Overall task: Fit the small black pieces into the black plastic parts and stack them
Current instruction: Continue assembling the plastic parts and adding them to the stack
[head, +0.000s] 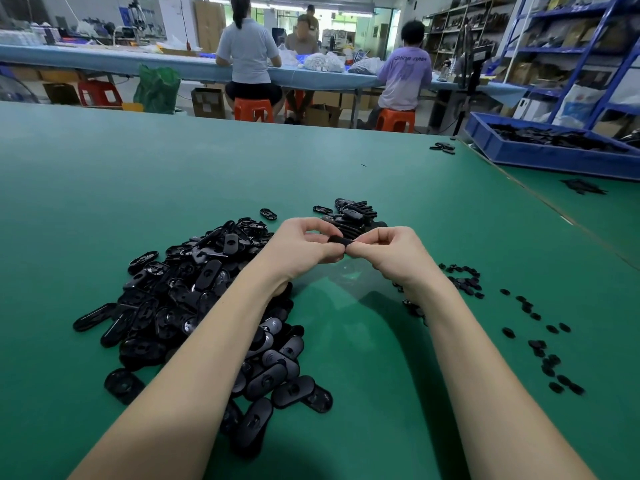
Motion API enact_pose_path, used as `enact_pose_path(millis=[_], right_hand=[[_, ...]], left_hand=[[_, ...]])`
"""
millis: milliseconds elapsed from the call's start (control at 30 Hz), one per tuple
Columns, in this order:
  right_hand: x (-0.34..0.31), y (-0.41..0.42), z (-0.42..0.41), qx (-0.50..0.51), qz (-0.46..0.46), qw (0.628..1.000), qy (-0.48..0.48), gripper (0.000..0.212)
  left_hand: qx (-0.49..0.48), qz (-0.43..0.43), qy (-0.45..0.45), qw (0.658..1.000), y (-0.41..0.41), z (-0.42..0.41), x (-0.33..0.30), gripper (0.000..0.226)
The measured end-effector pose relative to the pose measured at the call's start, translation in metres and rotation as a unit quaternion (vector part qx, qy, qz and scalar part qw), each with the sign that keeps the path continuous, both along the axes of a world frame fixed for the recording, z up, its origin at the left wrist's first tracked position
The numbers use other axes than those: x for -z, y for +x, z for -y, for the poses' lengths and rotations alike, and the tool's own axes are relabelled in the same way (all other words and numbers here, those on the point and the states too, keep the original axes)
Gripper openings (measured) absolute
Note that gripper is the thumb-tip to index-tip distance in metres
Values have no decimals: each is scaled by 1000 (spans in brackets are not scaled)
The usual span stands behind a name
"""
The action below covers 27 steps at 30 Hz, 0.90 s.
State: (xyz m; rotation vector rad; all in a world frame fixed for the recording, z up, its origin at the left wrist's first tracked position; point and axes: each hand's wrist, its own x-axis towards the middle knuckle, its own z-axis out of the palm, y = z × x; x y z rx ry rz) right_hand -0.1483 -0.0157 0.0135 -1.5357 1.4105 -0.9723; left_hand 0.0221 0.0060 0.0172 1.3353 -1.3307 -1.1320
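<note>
Both hands meet above the green table [104, 188], pinching one black plastic part [341, 240] between them: the left hand [304, 242] curls its fingers and thumb round the part's left end, and the right hand [391, 251] nips the right end between thumb and fingertips. The part is held off the mat, roughly level, between the two sets of fingertips. Whether a small piece already sits in it cannot be told from where I stand.

Far left on the mat, a big loose heap of oval black parts [194, 306] spreads under and beside the left forearm. Just beyond the hands lies a smaller pile of black parts [353, 213], some lying flat on one another. Right of the right wrist, the small black pieces [540, 341] are scattered in a loose trail. Further right, near the table's far edge, stands a blue bin [540, 157] holding more dark parts.
</note>
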Motion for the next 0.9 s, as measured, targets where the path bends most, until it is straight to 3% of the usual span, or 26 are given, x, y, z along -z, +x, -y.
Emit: enact_pose_path(millis=[267,433,600,733,900], right_hand=[[4,5,3,32,-8,997,-64,17],[6,-5,2,-46,-2,993,-106,20],[13,-7,7,0,-81,985,-155,13],[12,-15,15,87,-79,983,-141,11],[10,-8,28,165,-107,974,-114,19]], left_hand=[[-32,66,-36,997,-2,6,3,15],[-44,19,-25,999,1,6,8,19],[-45,-34,-8,998,1,10,8,16],[-119,79,-66,988,15,14,9,21],[-132,173,-101,971,27,15,8,31]])
